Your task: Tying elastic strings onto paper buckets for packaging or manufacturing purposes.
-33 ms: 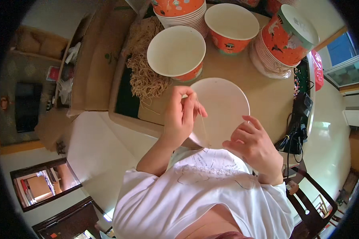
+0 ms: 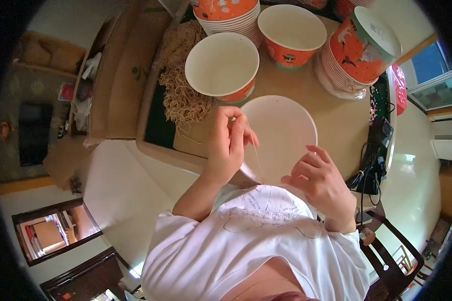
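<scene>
A white-lined paper bucket (image 2: 281,125) is in front of me at the near table edge, its round mouth facing up toward me. My left hand (image 2: 228,138) is closed at the bucket's left rim, thumb and fingertips pinching a thin tan string (image 2: 255,145). The string hangs down over the mouth toward the near rim. Over the right near rim is my right hand (image 2: 319,183), its fingers loosely bent, thumb and forefinger apart. Nothing shows between them. The rim beneath that hand is hidden.
Tangled tan string (image 2: 186,95) lies in a heap at the left. Behind stand two orange paper buckets, one left (image 2: 221,65) and one right (image 2: 291,30). Stacked buckets (image 2: 356,50) stand far right, near black cables (image 2: 369,173). A cardboard box (image 2: 118,90) is left of the table.
The bucket has shifted slightly up and to the right, and its rim looks a little blurred. Both hands have barely moved; the left keeps its pinch on the string.
</scene>
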Available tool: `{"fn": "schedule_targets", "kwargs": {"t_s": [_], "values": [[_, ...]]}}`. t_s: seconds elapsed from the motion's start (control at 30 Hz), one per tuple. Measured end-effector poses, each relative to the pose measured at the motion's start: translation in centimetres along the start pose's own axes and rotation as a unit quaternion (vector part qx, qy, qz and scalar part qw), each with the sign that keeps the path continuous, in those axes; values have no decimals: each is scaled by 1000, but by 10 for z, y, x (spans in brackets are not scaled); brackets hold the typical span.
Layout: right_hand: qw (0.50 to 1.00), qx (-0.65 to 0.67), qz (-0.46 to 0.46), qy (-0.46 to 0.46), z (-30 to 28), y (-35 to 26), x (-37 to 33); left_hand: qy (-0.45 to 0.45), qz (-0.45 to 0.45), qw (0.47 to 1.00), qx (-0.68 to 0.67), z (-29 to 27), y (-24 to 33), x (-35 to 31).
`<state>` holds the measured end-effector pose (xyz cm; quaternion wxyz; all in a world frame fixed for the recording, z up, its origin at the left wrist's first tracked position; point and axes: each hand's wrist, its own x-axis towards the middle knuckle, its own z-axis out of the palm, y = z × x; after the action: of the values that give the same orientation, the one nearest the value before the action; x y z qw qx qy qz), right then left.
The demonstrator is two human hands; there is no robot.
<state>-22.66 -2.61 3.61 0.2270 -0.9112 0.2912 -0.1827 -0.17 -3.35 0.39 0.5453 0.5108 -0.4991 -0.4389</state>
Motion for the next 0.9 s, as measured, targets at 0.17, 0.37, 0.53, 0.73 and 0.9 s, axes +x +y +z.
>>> {"fn": "schedule_targets", "kwargs": {"t_s": [0.17,0.37,0.53,0.73,0.9], "values": [[998,52,29,-4,4,0,3,-10,46,999,20,7,0,3],[989,99,81,78,30,-7,20,0,51,998,-42,19,0,8],[982,113,102,115,45,-14,34,21,142,983,-115,20,1,12],[970,167,105,141,52,-14,52,34,145,949,-278,21,2,10],[958,225,108,140,49,-11,51,-41,107,937,-330,18,-2,0]]}}
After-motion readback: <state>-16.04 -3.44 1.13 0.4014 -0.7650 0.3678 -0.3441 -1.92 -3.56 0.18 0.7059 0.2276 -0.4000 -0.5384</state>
